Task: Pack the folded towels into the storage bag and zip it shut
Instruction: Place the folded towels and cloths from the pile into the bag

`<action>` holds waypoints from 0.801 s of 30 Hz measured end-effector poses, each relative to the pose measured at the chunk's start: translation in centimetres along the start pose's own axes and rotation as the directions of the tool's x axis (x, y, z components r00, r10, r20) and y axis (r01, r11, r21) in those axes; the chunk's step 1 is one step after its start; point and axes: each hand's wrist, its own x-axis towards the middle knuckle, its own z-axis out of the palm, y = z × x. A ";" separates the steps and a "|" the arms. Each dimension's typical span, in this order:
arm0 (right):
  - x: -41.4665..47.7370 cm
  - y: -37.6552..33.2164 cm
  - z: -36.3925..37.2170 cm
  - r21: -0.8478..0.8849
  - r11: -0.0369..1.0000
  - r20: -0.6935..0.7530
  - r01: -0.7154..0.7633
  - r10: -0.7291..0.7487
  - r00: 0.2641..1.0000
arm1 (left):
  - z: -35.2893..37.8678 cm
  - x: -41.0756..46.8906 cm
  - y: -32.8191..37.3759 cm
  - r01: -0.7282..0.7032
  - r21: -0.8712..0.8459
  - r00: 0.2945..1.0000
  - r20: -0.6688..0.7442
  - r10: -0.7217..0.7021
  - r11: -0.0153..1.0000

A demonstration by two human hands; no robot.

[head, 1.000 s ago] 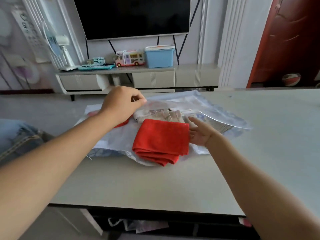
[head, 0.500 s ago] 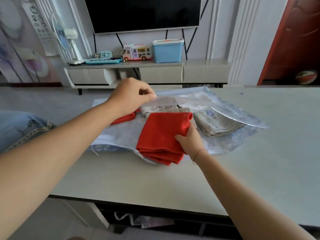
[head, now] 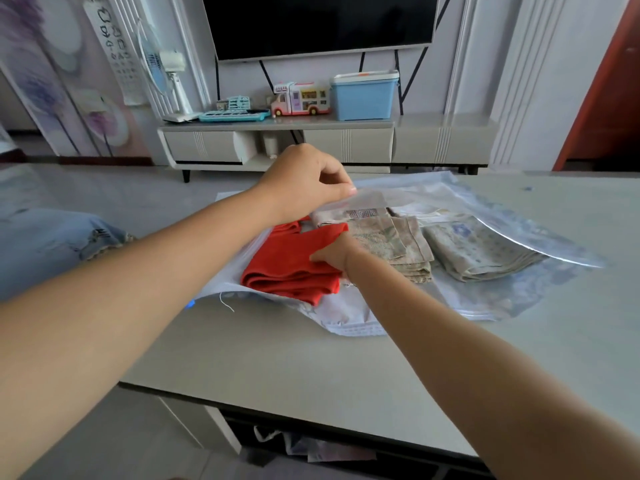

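A clear storage bag (head: 540, 289) with a pale blue print lies open on the grey table (head: 311, 358). My left hand (head: 304, 181) pinches the bag's upper flap (head: 374, 199) and holds it up. My right hand (head: 337, 252) grips a folded red towel (head: 284, 265) at the bag's mouth, partly under the flap. Inside the bag a beige patterned towel (head: 391, 237) lies beside a pale towel with blue marks (head: 474, 251). Another bit of red cloth (head: 285, 226) shows under my left wrist.
The table's front edge (head: 277, 407) runs close below my arms. Behind the table stands a low TV cabinet (head: 346, 140) with a blue box (head: 363, 95), a toy bus and a fan. Jeans-clad knee at left (head: 52, 237).
My right hand has pushed the red towel leftward and deeper under the raised flap. My left hand has lifted the flap higher. The camera has moved closer.
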 end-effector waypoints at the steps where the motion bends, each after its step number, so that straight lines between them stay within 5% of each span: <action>1: -0.1 -0.2 0.4 -0.097 0.992 -0.062 0.076 -0.082 0.995 | 0.0 -0.1 -0.1 0.002 -0.015 1.000 0.006 -0.002 1.000; 3: 0.0 -0.5 1.2 -0.036 0.983 -0.056 0.182 -0.184 0.981 | 0.1 -0.1 -0.1 0.002 -0.041 1.000 0.014 -0.002 0.999; 5: 0.5 -0.9 1.5 0.313 0.940 0.047 0.134 -0.156 0.987 | 0.1 -0.2 -0.1 -0.001 -0.054 1.000 0.023 0.003 0.999; 7: 0.9 -1.1 1.9 0.405 0.907 0.083 0.116 -0.163 0.983 | 0.0 -0.2 -0.1 -0.009 -0.048 1.000 0.027 0.010 0.999; 9: 0.8 -1.2 2.3 -0.035 0.984 0.000 0.173 -0.173 0.985 | -0.2 -0.1 -0.1 -0.017 -0.039 1.000 0.025 0.018 0.999; 12: -0.4 -0.3 3.3 -0.442 0.880 -0.154 0.176 -0.268 0.951 | -0.4 0.0 -0.4 -0.028 -0.032 0.999 0.015 0.029 0.999; 14: -1.4 0.4 4.2 -0.636 0.706 -0.102 0.312 -0.478 0.872 | -0.3 0.0 -0.5 -0.029 -0.032 0.999 0.015 0.029 0.999; 16: -2.0 1.0 4.9 -0.684 0.571 0.141 0.453 -0.506 0.851 | -0.1 -0.1 -0.4 -0.025 -0.040 0.999 0.022 0.026 0.999; 18: -1.8 1.6 5.6 -0.685 0.579 0.293 0.442 -0.337 0.895 | 0.2 -0.1 -0.2 -0.022 -0.045 0.999 0.032 0.024 0.999; 20: -0.8 2.0 6.3 -0.707 0.588 0.299 0.392 -0.252 0.920 | 0.4 -0.2 -0.2 -0.025 -0.046 0.999 0.035 0.026 0.999; 24: 0.3 1.0 8.4 -0.662 0.608 0.290 0.439 -0.332 0.897 | 0.5 -0.7 -0.4 -0.031 -0.049 0.999 0.042 0.033 0.998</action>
